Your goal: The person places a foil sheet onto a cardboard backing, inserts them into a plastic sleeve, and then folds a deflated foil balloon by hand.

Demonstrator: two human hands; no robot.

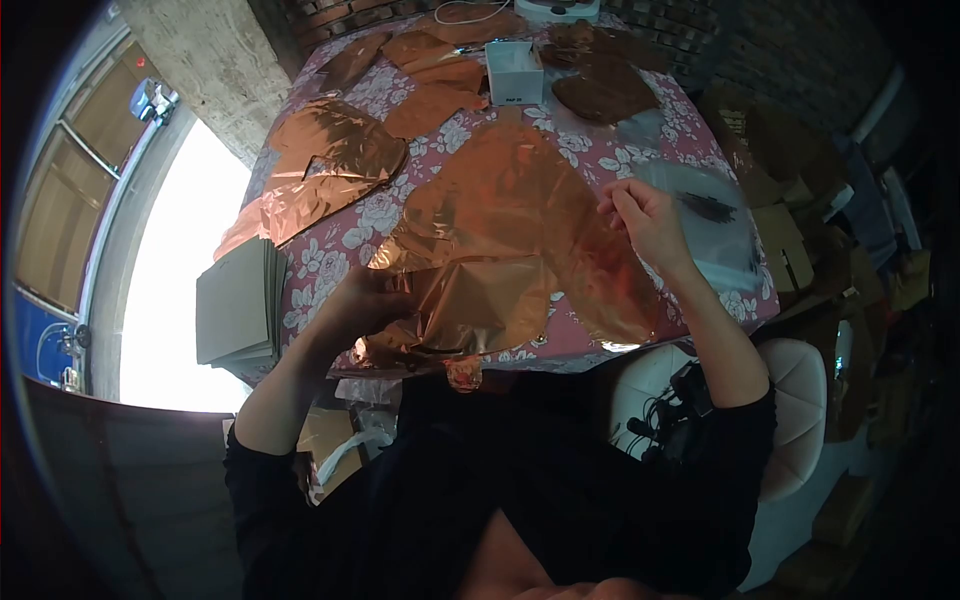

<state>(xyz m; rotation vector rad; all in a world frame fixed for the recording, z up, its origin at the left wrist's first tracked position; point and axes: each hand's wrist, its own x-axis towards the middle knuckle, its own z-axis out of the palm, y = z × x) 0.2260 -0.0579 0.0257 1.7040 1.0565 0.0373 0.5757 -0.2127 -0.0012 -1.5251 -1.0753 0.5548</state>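
Observation:
A large, flat, copper-coloured foil balloon [490, 215] is spread over the near middle of the table, creased, with a small tab hanging over the front edge. My left hand [368, 300] is closed at its left edge, the foil between thumb and fingers; shadow hides part of the grip. Just over the balloon's upper right edge is my right hand [645, 218], its fingers curled into a pinch. Whatever those fingertips hold, if anything, is too small to make out. Beyond my right hand lies a clear plastic bag [725, 255] with dark thin pieces on it.
Another copper foil balloon [335, 150] lies at left, with more foil pieces [430, 65] behind. A white box [515, 75] stands at the back, near darker foil [605, 88]. Stacked cardboard [238, 305] sits at the left edge. A white chair [795, 400] is at right.

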